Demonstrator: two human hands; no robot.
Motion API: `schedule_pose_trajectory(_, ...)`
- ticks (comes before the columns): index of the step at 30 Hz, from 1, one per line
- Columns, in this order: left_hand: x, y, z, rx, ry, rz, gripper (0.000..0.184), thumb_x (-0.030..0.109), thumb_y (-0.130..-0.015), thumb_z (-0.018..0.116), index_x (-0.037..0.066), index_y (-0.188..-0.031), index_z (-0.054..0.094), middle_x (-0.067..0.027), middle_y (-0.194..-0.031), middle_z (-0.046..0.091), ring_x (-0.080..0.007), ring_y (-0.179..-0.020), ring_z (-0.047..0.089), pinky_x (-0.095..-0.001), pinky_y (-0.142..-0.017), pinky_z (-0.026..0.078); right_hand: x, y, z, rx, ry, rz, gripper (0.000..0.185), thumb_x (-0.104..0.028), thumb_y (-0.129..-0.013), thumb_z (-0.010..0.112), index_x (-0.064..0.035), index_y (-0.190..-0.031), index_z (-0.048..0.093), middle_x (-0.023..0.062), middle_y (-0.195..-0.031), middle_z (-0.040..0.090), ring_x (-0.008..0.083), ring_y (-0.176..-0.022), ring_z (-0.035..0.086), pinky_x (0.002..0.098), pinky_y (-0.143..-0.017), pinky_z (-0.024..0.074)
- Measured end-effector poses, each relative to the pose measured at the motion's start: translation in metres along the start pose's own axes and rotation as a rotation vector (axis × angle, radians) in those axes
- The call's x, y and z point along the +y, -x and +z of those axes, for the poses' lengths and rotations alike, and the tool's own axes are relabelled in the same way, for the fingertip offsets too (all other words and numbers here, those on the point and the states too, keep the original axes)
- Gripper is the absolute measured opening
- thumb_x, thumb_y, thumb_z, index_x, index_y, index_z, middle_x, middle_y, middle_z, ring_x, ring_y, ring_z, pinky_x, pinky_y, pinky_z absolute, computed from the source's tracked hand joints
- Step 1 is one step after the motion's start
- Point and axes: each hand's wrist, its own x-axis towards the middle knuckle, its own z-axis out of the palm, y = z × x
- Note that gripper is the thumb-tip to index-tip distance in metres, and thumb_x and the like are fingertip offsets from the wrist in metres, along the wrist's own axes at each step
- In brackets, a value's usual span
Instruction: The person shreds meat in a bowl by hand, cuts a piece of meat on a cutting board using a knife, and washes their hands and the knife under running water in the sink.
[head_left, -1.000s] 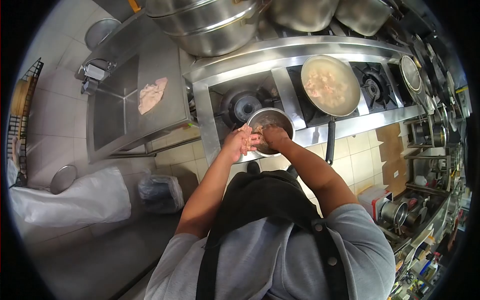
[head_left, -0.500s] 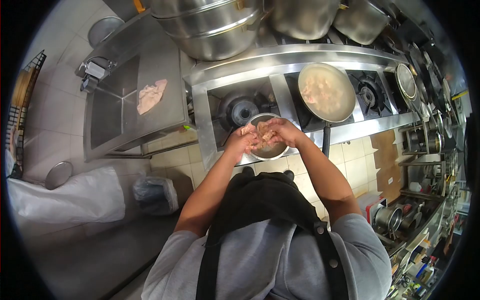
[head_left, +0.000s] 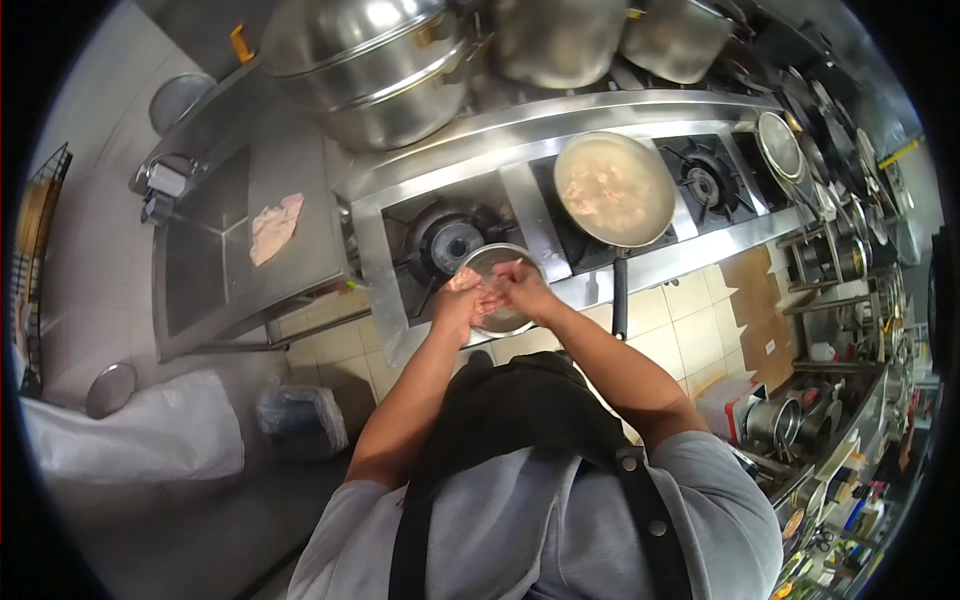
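The left hand [head_left: 454, 308] has its grip closed around a soft, pale-pink lump of raw-looking meat [head_left: 464, 279], which is above the round, silvery metal bowl [head_left: 498, 256]. The right hand [head_left: 530, 293] is just beside it, fingers bent inward (whether this grip also has hold of some meat, I cannot tell). Near them, a round, grey frying pan [head_left: 654, 185] contains pale pieces in cloudy liquid.
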Motion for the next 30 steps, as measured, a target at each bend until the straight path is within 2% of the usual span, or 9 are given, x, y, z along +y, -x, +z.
schedule_pose_trajectory(3, -0.002, 0.0, -0.001, 0.011, 0.067, -0.03, 0.029, 0.001, -0.081, 0.054, 0.002, -0.11, 0.051, -0.0141, -0.089, 0.063, -0.0214, -0.064, 0.066, -0.0214, -0.031, 0.032, -0.007, 0.008, -0.002, -0.175, -0.218, 0.222, 0.031, -0.014, -0.091, 0.053, 0.0028, -0.116, 0.048, 0.0138, -0.1, 0.062, 0.02, -0.084, 0.065, 0.0276, -0.066, 0.0519)
schedule_pose_trajectory(7, -0.004, -0.003, -0.011, -0.092, 0.023, -0.054, 0.022, 0.002, -0.082, 0.051, 0.004, -0.104, 0.051, -0.0135, -0.084, 0.063, -0.0226, -0.058, 0.066, -0.0205, -0.027, 0.031, -0.009, 0.016, -0.01, -0.303, -0.189, 0.162, 0.032, -0.017, -0.092, 0.054, 0.0035, -0.116, 0.05, 0.0111, -0.099, 0.063, 0.0173, -0.083, 0.064, 0.0269, -0.062, 0.0511)
schedule_pose_trajectory(14, 0.015, 0.015, -0.003, -0.043, -0.088, -0.051, 0.01, 0.014, -0.086, 0.047, 0.008, -0.093, 0.05, -0.0114, -0.074, 0.062, -0.0189, -0.061, 0.065, -0.0209, -0.031, 0.037, -0.014, 0.027, -0.023, -0.318, -0.277, 0.117, 0.026, -0.014, -0.09, 0.057, 0.0037, -0.108, 0.055, 0.0075, -0.088, 0.062, 0.0131, -0.068, 0.058, 0.0243, -0.054, 0.0487)
schedule_pose_trajectory(15, 0.019, 0.019, -0.004, -0.036, -0.108, -0.036, 0.012, 0.017, -0.085, 0.044, 0.006, -0.087, 0.049, -0.0155, -0.073, 0.062, -0.0214, -0.059, 0.063, -0.0281, -0.041, 0.047, -0.016, 0.028, -0.027, -0.338, -0.307, 0.136, 0.026, -0.012, -0.089, 0.058, 0.0034, -0.11, 0.052, 0.0075, -0.089, 0.061, 0.0129, -0.07, 0.058, 0.024, -0.056, 0.0486)
schedule_pose_trajectory(21, 0.011, 0.014, -0.017, 0.012, 0.039, -0.071, 0.017, 0.018, -0.08, 0.049, 0.005, -0.091, 0.047, -0.0187, -0.081, 0.061, -0.0261, -0.063, 0.064, -0.0306, -0.042, 0.049, -0.06, 0.034, -0.08, -0.227, -0.493, 0.074, 0.023, -0.013, -0.09, 0.055, 0.001, -0.108, 0.052, 0.0074, -0.088, 0.062, 0.0123, -0.068, 0.058, 0.024, -0.057, 0.0485)
schedule_pose_trajectory(24, 0.013, 0.019, -0.015, 0.025, 0.069, -0.075, 0.013, 0.013, -0.078, 0.049, 0.005, -0.087, 0.048, -0.0153, -0.078, 0.058, -0.0267, -0.066, 0.065, -0.0305, -0.042, 0.051, -0.069, 0.014, -0.14, -0.006, -0.068, -0.167, 0.031, -0.029, -0.093, 0.044, -0.0037, -0.106, 0.054, 0.0074, -0.089, 0.062, 0.0127, -0.071, 0.059, 0.0278, -0.056, 0.0497)
schedule_pose_trajectory(25, 0.009, 0.016, -0.017, 0.007, 0.052, -0.043, 0.01, 0.012, -0.077, 0.048, 0.005, -0.085, 0.048, -0.0137, -0.076, 0.058, -0.0263, -0.065, 0.065, -0.0297, -0.041, 0.051, -0.083, 0.015, -0.151, 0.186, 0.128, -0.087, 0.034, -0.032, -0.093, 0.042, -0.0029, -0.105, 0.054, 0.0124, -0.091, 0.063, 0.0213, -0.074, 0.061, 0.0325, -0.063, 0.0511)
schedule_pose_trajectory(27, 0.007, 0.012, -0.02, -0.018, 0.036, -0.007, 0.008, 0.01, -0.077, 0.048, 0.006, -0.083, 0.049, -0.0122, -0.075, 0.057, -0.026, -0.065, 0.065, -0.0289, -0.041, 0.051, -0.082, -0.003, -0.187, 0.34, 0.806, -0.261, 0.028, -0.016, -0.087, 0.044, 0.0014, -0.107, 0.053, 0.0256, -0.1, 0.059, 0.0404, -0.093, 0.057, 0.0393, -0.087, 0.0446)
schedule_pose_trajectory(30, 0.011, 0.011, -0.013, -0.08, -0.103, 0.012, 0.007, 0.01, -0.077, 0.05, 0.005, -0.083, 0.05, -0.0113, -0.076, 0.058, -0.0243, -0.063, 0.065, -0.0273, -0.041, 0.049, -0.058, -0.029, -0.213, 0.419, 0.988, -0.221, 0.031, -0.006, -0.08, 0.045, 0.0009, -0.108, 0.054, 0.0274, -0.103, 0.058, 0.0393, -0.098, 0.057, 0.0406, -0.085, 0.0455)
